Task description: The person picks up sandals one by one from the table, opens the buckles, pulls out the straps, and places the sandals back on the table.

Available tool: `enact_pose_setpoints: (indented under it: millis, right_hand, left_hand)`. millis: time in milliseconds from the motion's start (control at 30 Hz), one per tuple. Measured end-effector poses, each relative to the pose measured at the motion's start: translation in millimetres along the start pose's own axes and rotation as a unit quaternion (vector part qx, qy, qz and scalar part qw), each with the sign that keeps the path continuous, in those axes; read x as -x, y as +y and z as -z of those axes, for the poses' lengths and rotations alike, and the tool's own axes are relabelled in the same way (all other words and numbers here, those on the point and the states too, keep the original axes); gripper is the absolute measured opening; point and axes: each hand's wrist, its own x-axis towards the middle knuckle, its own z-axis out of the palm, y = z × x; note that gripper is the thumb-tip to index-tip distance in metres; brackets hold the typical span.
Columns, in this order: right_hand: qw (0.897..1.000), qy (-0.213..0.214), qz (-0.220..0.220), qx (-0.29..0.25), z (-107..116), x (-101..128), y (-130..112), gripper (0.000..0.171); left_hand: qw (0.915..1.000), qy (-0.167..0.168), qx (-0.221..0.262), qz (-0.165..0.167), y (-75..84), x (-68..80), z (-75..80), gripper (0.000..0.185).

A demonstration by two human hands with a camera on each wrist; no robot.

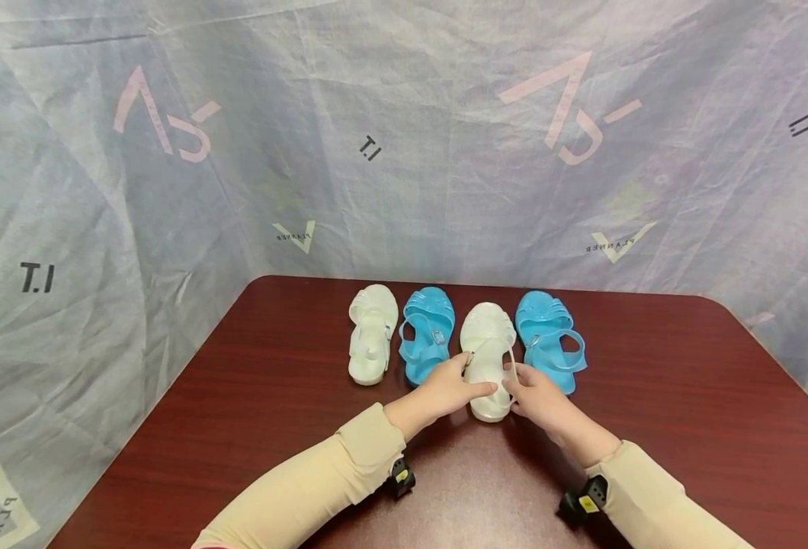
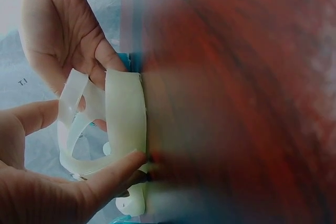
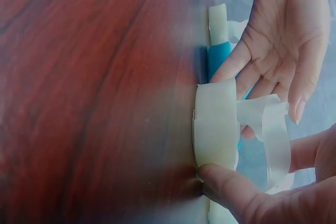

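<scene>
A white jelly sandal (image 1: 488, 335) stands third in a row of sandals on a dark red table (image 1: 274, 396). Both hands hold its heel end. My left hand (image 1: 445, 389) has its thumb laid across the heel and its fingers up by the strap buckle. My right hand (image 1: 540, 396) pinches the ankle strap on the other side. In the left wrist view the left hand (image 2: 42, 192) presses its thumb on the heel of the sandal (image 2: 126, 114), with the right hand (image 2: 58, 24) beyond. The right wrist view shows the right hand (image 3: 304, 198), the sandal (image 3: 215, 124) and the left hand (image 3: 283, 35).
Another white sandal (image 1: 372, 339) lies at the left end of the row, a blue one (image 1: 428, 335) beside it, and a second blue one (image 1: 548, 335) at the right end. A crumpled printed cloth (image 1: 404, 152) hangs behind and around the table.
</scene>
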Motion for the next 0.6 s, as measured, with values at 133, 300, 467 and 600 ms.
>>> enact_pose_setpoints:
  millis: [133,300,467,600]
  right_hand:
    - [1.000,-0.001,0.001,-0.002,-0.2,1.0,-0.5,0.048]
    - [1.000,-0.002,0.003,-0.001,0.1,0.7,0.8,0.049]
    - [1.000,-0.004,0.002,-0.005,0.5,-0.1,3.4,0.050]
    - [1.000,-0.009,0.004,-0.008,0.1,0.1,3.7,0.051]
  left_hand:
    - [1.0000,-0.002,0.003,0.004,-0.1,0.5,0.0,0.077]
    - [1.0000,-0.005,0.005,0.005,1.1,1.8,0.6,0.076]
    - [0.9999,-0.007,0.010,0.006,2.0,3.0,0.9,0.076]
    - [0.9999,-0.007,0.015,0.003,0.6,3.1,0.0,0.075]
